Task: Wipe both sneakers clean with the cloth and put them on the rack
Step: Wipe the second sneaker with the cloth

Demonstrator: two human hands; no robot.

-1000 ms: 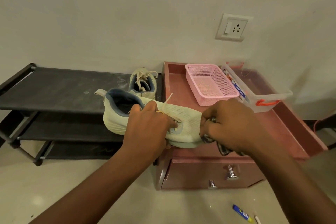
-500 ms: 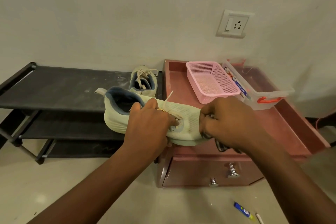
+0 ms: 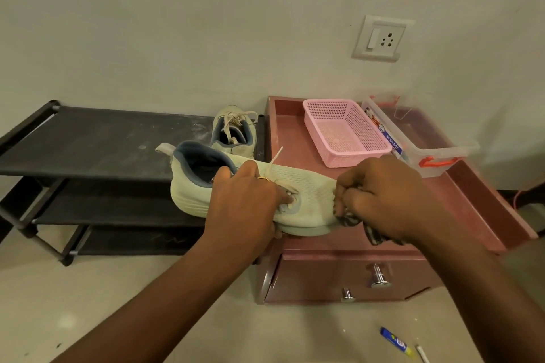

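Note:
My left hand point(image 3: 246, 200) grips a pale green sneaker point(image 3: 309, 188) round its middle and holds it in the air on its side, heel to the left, toe to the right. At the toe, my right hand point(image 3: 383, 194) holds a dark patterned cloth point(image 3: 373, 233) bunched against the shoe; most of the cloth is hidden under the hand. The second sneaker point(image 3: 234, 132) stands upright on the right end of the black rack's point(image 3: 97, 141) top shelf, laces loose.
A pinkish-brown low cabinet point(image 3: 472, 200) with a raised rim and a drawer stands right of the rack. On it sit a pink mesh basket point(image 3: 342, 130) and a clear plastic box point(image 3: 424, 144) with orange latches. A small blue tube point(image 3: 395, 343) lies on the floor.
The right hand with the cloth has shifted slightly along the toe of the sneaker. The left hand and the shoe have stayed almost in place.

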